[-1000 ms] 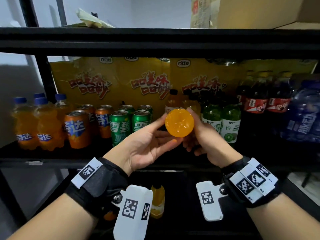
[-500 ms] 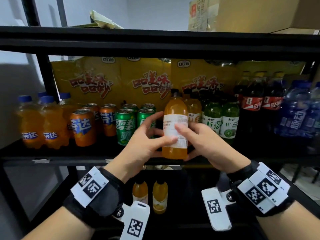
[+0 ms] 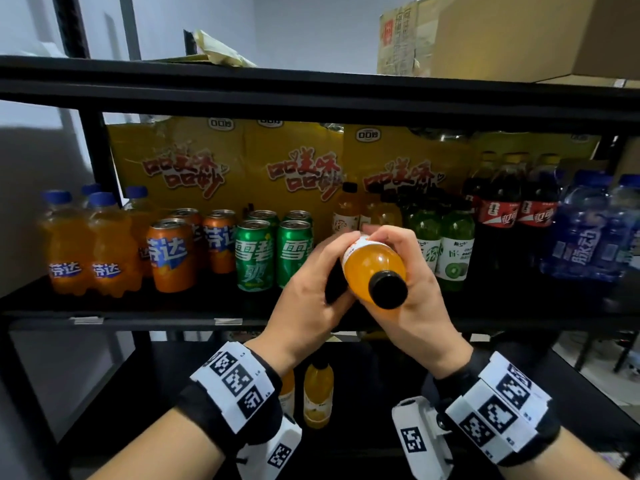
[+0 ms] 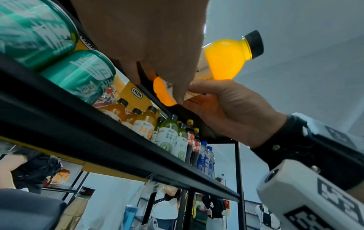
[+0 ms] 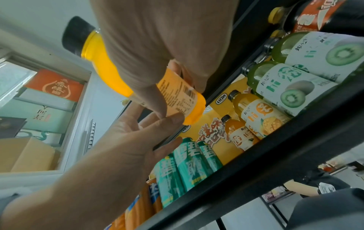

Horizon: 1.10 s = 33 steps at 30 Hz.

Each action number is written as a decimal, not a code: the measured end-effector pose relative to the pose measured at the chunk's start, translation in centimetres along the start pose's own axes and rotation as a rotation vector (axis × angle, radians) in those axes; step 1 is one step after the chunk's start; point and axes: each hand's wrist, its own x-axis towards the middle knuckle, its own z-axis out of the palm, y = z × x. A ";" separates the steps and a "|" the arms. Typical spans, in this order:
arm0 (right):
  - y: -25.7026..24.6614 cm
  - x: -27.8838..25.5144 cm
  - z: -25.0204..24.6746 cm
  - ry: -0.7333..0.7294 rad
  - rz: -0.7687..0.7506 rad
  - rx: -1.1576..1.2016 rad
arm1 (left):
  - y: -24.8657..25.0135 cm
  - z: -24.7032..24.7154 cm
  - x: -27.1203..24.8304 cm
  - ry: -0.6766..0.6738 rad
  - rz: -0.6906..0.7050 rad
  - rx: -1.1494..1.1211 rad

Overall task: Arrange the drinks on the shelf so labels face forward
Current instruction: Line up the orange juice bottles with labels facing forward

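An orange juice bottle (image 3: 372, 265) with a black cap and a white label is held in front of the middle shelf (image 3: 138, 308), tipped so the cap points at me. My left hand (image 3: 325, 258) grips its lower body from the left. My right hand (image 3: 401, 240) wraps it from the right. In the right wrist view the bottle (image 5: 110, 70) shows the small-print side of its label, with my right hand (image 5: 157, 96) over it and my left hand (image 5: 157, 124) below. In the left wrist view the bottle (image 4: 226, 59) rises above my left hand (image 4: 167, 70).
On the shelf from left stand Fanta bottles (image 3: 79, 251), Fanta cans (image 3: 171, 254), Sprite cans (image 3: 256, 254), orange juice bottles (image 3: 346, 211), kiwi bottles (image 3: 453, 251), cola bottles (image 3: 498, 209) and blue bottles (image 3: 585, 237). Yellow cartons (image 3: 214, 161) line the back. Two juice bottles (image 3: 318, 393) stand on the lower shelf.
A second ago the bottle's base faced me; then it stood upright with the label's back showing. Now it is tipped cap-first towards me, still in both hands.
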 end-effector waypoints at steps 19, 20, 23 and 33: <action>3.1 9.8 -4.5 -0.160 0.320 -0.290 | -2.2 4.6 3.6 -0.102 -0.525 -0.097; 3.5 10.6 -4.8 -0.155 0.329 -0.324 | -2.5 4.8 4.2 -0.122 -0.511 -0.079; 4.8 13.0 -5.9 -0.159 0.374 -0.445 | -3.3 5.6 5.9 -0.180 -0.456 -0.015; 6.7 16.8 -6.3 -0.517 0.354 -0.736 | -5.5 4.5 5.2 -0.543 -0.493 0.514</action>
